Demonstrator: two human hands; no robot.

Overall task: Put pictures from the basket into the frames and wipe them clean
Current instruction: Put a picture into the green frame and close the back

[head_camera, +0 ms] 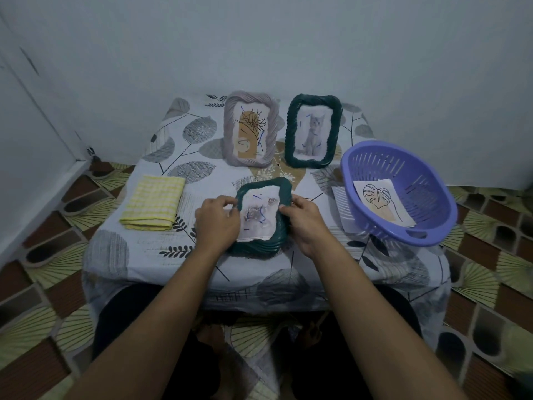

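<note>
Honestly, my left hand [218, 223] and right hand [303, 225] both pinch the near green frame [256, 249]; if I squeeze unevenly its picture [257, 219] could crease.

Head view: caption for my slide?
Left hand and right hand grip a green frame on the table beside the purple basket.

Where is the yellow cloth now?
Head view: the yellow cloth lies folded on the table, left side, just left of the left hand gripping the green frame.
</note>
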